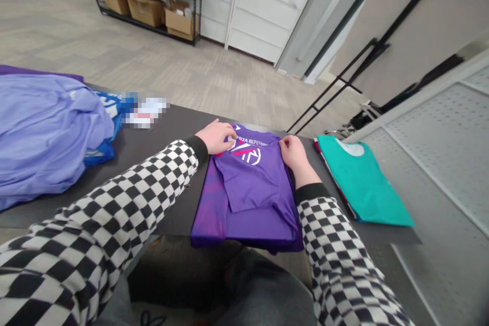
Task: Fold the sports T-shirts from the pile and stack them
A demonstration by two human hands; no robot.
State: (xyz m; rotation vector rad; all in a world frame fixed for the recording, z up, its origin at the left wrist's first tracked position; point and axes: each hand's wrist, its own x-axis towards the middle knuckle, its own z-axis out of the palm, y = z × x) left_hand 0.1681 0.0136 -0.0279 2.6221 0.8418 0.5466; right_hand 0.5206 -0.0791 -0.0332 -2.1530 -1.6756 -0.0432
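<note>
A purple T-shirt (260, 183) with a white and red print and "2024" lettering lies partly folded at the table's front edge, its lower part spread flat and squared. My left hand (214, 137) is at its far left corner, fingers bent and closed on the fabric beside the print. At the far right corner, my right hand (295, 157) pinches the shirt's edge between thumb and fingers. The fingertips of both hands are partly hidden by fabric and knuckles.
Folded teal shirts (362, 181) lie stacked on the dark table (168, 132) at right, near a grey perforated panel (439, 163). A heap of lavender clothing (46, 132) covers the left end, with a blue garment (101, 155) beneath. Beyond stands a shelf with cardboard boxes (145, 7).
</note>
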